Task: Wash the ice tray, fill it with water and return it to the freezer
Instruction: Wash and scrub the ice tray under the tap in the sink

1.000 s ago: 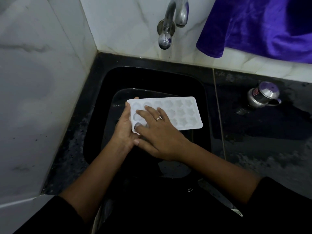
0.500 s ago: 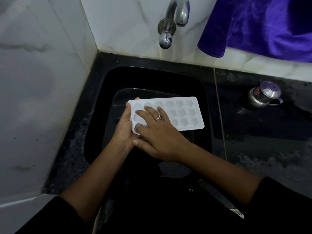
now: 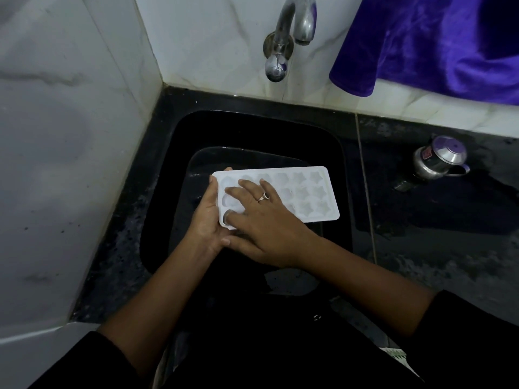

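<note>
While the ice tray (image 3: 309, 192) lay over the black sink (image 3: 252, 130), its end gripped by the left hand (image 3: 207, 217), the right hand (image 3: 266, 228) pressed straight fingers into its cells; pushing too hard could have tipped it loose.

a home kitchen: black sink (image 3: 157, 197), wall tap (image 3: 283, 37), marble-look tiles (image 3: 70, 136).

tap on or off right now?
Off, as far as the view shows: no stream runs from the tap spout down to the ice tray or the sink below.
</note>
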`<move>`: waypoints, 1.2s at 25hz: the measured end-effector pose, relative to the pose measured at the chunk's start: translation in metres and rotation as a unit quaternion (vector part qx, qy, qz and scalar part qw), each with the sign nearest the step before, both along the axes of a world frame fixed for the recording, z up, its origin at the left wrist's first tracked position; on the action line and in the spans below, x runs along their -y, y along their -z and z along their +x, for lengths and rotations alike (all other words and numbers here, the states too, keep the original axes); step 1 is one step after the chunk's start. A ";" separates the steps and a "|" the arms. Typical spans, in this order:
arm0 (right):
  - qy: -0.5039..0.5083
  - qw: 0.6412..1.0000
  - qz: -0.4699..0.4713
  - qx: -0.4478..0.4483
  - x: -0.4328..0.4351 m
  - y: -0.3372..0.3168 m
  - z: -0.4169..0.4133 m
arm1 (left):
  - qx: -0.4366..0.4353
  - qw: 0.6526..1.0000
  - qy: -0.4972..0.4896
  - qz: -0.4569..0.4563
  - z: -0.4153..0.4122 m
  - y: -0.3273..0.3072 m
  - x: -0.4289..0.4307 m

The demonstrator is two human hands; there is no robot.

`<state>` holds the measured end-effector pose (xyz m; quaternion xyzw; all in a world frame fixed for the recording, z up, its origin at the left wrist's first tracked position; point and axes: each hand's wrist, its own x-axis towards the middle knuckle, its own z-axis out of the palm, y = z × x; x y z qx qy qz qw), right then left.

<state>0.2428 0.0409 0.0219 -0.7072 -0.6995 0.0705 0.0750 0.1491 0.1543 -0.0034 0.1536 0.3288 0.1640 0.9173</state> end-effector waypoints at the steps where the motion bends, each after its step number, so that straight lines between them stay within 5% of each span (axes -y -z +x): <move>1: 0.002 1.000 0.000 -0.002 0.002 0.001 0.003 | 0.005 1.000 -0.001 -0.004 -0.002 0.003 -0.001; 15: 0.108 0.993 -0.019 0.050 0.067 0.014 0.073 | -0.037 0.998 0.007 0.054 -0.042 0.021 -0.041; 19: 0.142 0.984 0.075 -0.075 0.067 0.014 0.066 | -0.067 0.994 0.015 0.083 -0.044 -0.009 -0.040; 25: 0.257 0.929 0.149 -0.220 0.065 -0.004 0.048 | -0.152 0.981 0.047 0.114 -0.046 -0.028 -0.068; 30: 0.356 0.862 0.168 -0.318 0.047 -0.025 0.047 | -0.194 0.948 0.095 0.234 -0.033 -0.042 -0.071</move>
